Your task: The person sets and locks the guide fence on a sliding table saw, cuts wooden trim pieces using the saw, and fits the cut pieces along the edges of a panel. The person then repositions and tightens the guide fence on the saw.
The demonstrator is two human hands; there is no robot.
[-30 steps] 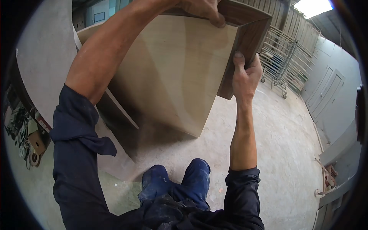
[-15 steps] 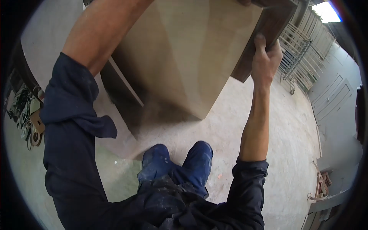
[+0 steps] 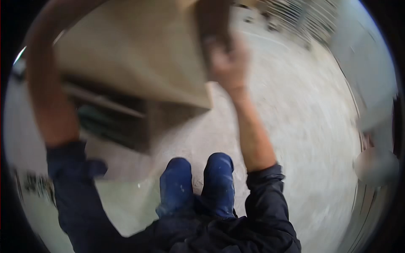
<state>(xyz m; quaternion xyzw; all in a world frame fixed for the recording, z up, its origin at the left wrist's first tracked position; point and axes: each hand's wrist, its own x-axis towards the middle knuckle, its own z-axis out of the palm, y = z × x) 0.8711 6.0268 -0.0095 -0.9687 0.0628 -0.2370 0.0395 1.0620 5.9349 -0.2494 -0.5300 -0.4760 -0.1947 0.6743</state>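
Note:
A dark brown wooden frame piece stands along the right edge of a large pale wooden panel. My right hand, blurred by motion, is closed on the brown piece near its lower end, at the panel's right side. My left forearm reaches up along the left of the panel, and my left hand lies beyond the top edge of the view. The panel's lower corner hangs over or near the floor; whether it touches cannot be told.
A dark opening with a pale board edge lies below the panel at left. A metal rack stands at the upper right on the pale floor. A grey wall runs along the right.
My right hand and the brown piece have shifted left in view, and the panel looks tilted differently. My left hand has gone out of sight. The whole view has turned.

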